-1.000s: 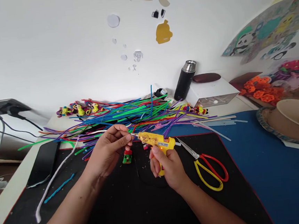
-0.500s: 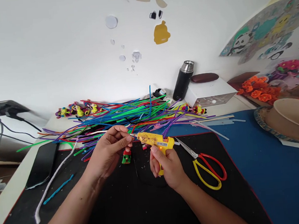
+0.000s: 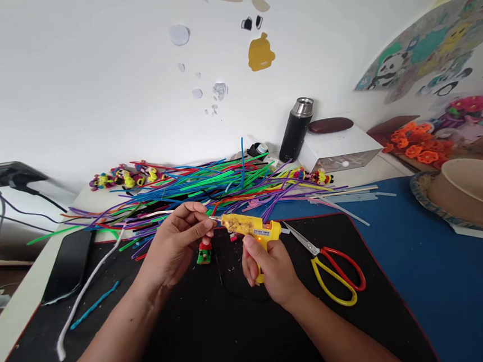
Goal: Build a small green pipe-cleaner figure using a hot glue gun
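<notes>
My right hand is wrapped round the handle of a yellow hot glue gun, whose small orange light is lit. Its metal nozzle points left, right at the fingertips of my left hand. The thumb and fingers of that hand are pinched together; whatever they hold is too small and hidden to make out. Just below the left fingers, a small green and red pipe-cleaner figure stands on the black mat. Scissors with one red and one yellow handle lie to the right of my right hand.
A wide heap of coloured pipe cleaners stretches behind my hands. A phone, a white pipe cleaner and a twisted blue one lie at left. At the back stand a black flask and a white box; a bowl is at right.
Almost nothing differs. The rear of the glue gun has shifted very slightly, while both hands keep their places and the nozzle stays at the left fingertips.
</notes>
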